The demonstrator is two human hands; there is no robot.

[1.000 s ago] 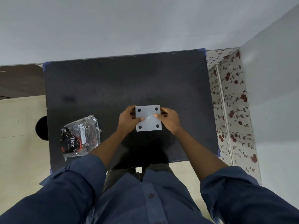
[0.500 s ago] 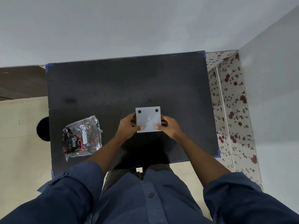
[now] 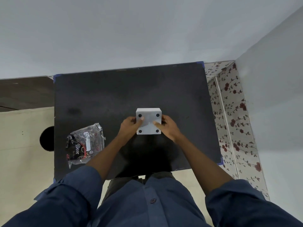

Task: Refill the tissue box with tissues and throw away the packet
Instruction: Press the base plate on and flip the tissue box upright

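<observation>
A white square tissue box point(image 3: 148, 122) rests upside down on the black table point(image 3: 114, 95), its base with round dark feet at the corners facing up. My left hand point(image 3: 130, 126) grips its left side, thumb on the base. My right hand point(image 3: 167, 128) grips its right side, thumb on the base too. A crumpled clear and black plastic packet point(image 3: 85, 143) lies on the table's left part, well apart from both hands. No loose tissues are visible.
The table stands against a grey wall point(image 3: 131, 38), with another wall on the right. Floral tiles point(image 3: 232, 122) show right of the table. A beige floor point(image 3: 21, 145) with a dark round object point(image 3: 47, 138) lies to the left.
The box has been shifted slightly away from me and turned so its far side face shows. Both hands keep hold of it. The packet has not moved.
</observation>
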